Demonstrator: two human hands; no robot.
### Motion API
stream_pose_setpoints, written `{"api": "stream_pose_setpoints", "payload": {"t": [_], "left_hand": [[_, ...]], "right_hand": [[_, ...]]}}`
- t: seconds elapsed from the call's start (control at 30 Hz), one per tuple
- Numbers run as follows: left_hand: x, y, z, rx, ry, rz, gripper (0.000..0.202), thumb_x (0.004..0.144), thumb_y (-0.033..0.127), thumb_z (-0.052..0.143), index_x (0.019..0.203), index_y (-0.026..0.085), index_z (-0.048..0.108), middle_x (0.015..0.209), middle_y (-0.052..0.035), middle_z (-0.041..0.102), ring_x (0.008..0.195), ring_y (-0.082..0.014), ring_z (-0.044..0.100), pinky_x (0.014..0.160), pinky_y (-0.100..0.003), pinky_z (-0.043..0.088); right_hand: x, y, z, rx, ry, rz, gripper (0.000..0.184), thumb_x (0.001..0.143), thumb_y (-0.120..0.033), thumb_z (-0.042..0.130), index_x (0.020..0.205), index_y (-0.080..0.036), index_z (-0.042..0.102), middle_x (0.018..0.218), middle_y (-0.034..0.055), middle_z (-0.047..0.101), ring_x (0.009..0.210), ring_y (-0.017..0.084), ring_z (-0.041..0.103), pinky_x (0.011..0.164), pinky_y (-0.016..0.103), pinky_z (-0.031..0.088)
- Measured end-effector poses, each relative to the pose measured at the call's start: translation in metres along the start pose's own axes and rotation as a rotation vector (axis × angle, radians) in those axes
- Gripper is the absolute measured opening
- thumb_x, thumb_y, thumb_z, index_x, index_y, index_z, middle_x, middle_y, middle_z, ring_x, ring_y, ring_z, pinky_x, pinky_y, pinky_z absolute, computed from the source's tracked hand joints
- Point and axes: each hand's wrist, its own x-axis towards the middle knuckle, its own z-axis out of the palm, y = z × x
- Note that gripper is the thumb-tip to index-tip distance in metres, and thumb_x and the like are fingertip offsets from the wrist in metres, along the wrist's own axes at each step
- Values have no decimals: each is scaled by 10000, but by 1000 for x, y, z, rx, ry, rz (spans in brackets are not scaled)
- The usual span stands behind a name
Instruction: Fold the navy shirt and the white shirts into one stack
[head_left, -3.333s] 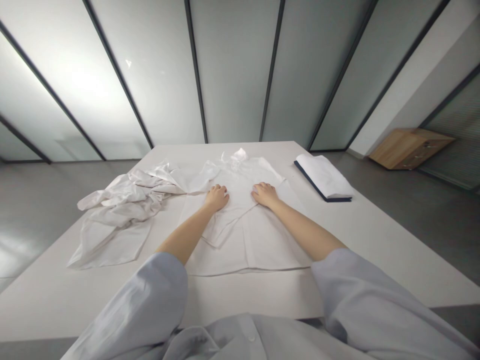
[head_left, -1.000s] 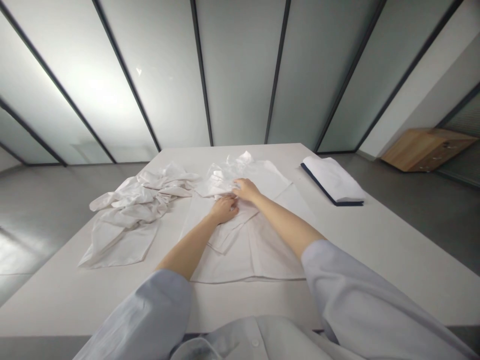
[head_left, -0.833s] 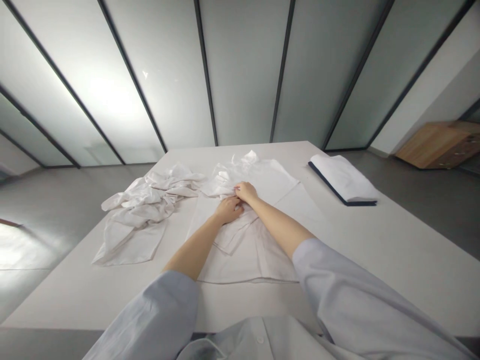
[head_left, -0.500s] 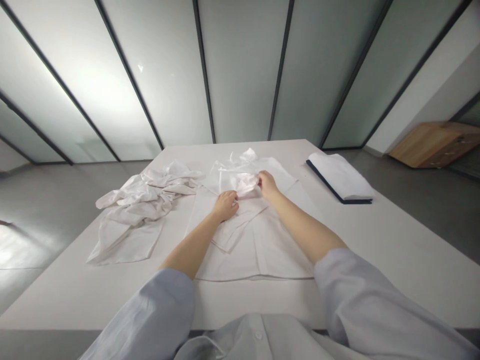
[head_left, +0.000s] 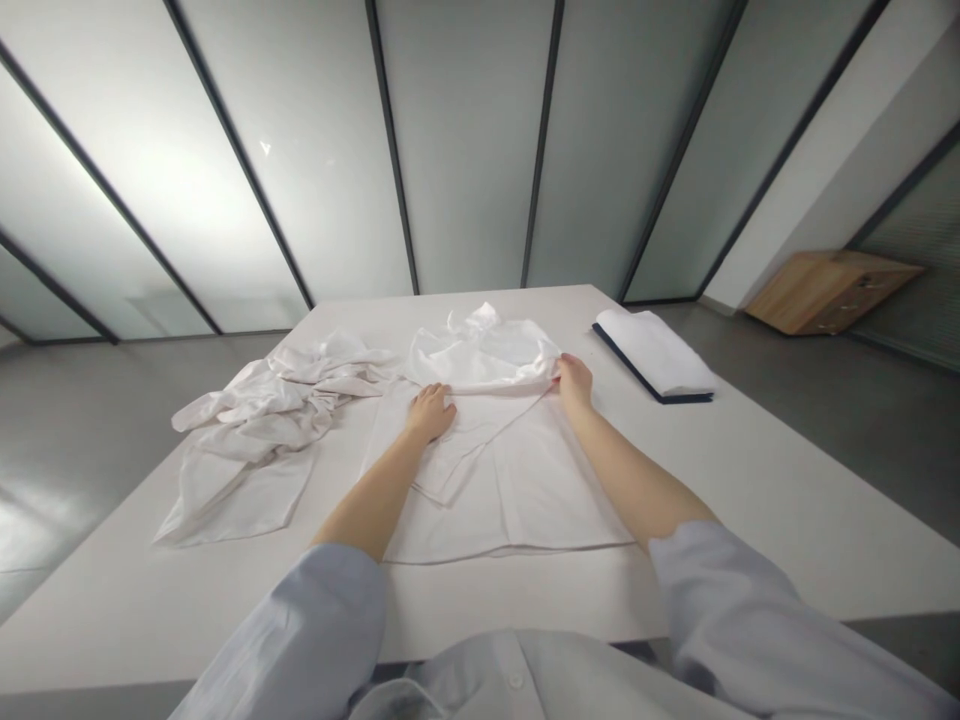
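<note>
A white shirt lies spread on the table, its hem toward me. One sleeve is folded slantwise across its body, and the far part is bunched and raised. My left hand rests on the cloth at the left of the fold, fingers lying flat over it. At the right end of the fold my right hand pinches the shirt's edge between thumb and fingers. Between both hands the fold line runs nearly straight.
A crumpled heap of white cloth lies on the left of the white table. At the right rear is a stack of folded white cloth with a dark blue layer beneath. A wooden cabinet stands beyond the table.
My right hand has moved to the right, drawing the shirt's bunched cloth out into a straighter fold. My left hand has shifted slightly left. The view has turned a little.
</note>
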Motion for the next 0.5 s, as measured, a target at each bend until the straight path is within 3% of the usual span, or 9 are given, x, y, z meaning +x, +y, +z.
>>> {"api": "stream_pose_setpoints", "payload": {"t": [0.1,0.2,0.37,0.5], "left_hand": [[1,0,-1,30,4,-9,479,860,292,487,1336,237,514,1414,-81,526,1343,-249,420,1096,-415,361],[1,2,-1,57,-3,-28,491,864,311,480,1349,245,499,1409,-71,528,1332,-236,430,1089,-385,367],[3,2,-2,103,-50,-53,540,877,361,454,1398,221,443,1430,-93,495,1321,-257,436,1069,-380,379],[8,4,-4,168,-84,-40,601,884,410,432,1447,206,374,1407,-123,494,1292,-282,456,1034,-381,397]], "right_hand": [[-6,-5,-5,-206,144,-204,481,734,-355,507,1153,-140,606,1107,123,659,860,213,605,827,359,505],[-11,-19,-9,-226,183,-363,526,738,-332,511,1223,-140,583,1185,137,643,852,208,618,818,365,520],[-20,-49,-27,-128,182,-450,386,787,-387,529,1091,-171,629,1014,85,682,674,165,644,649,317,559],[-44,-66,-64,-147,78,-491,373,800,-420,582,1084,-183,622,808,37,675,577,163,652,557,288,546]]}}
